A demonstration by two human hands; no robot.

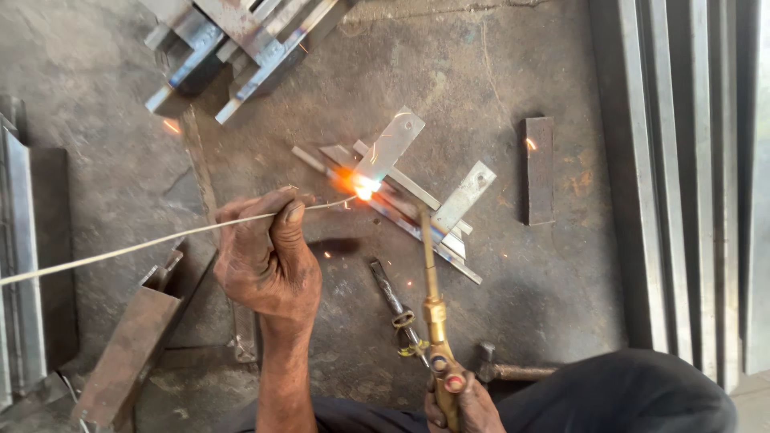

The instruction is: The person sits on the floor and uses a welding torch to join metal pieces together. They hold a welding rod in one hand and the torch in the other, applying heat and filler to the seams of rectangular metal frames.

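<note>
Nearest the camera, the right hand [461, 405] is clenched around the grip of a brass gas torch [433, 313], whose thin tube runs up toward the glowing joint [365, 188], the landmark here. Just left of the torch's valves lies a dark steel tool with a looped handle [393, 297], and right of them a small hammer [509, 371] rests on the grey metal floor [497, 72]. Left of the joint, the left hand [269, 256] pinches a long thin filler rod [144, 244] between thumb and fingers, its tip meeting the orange flare. The joint sits on a cluster of bright flat steel strips [417, 192]. A rusty rectangular bar [539, 170] lies well right of it. Beyond, up left, lies a stack of steel angle pieces [241, 40].
</note>
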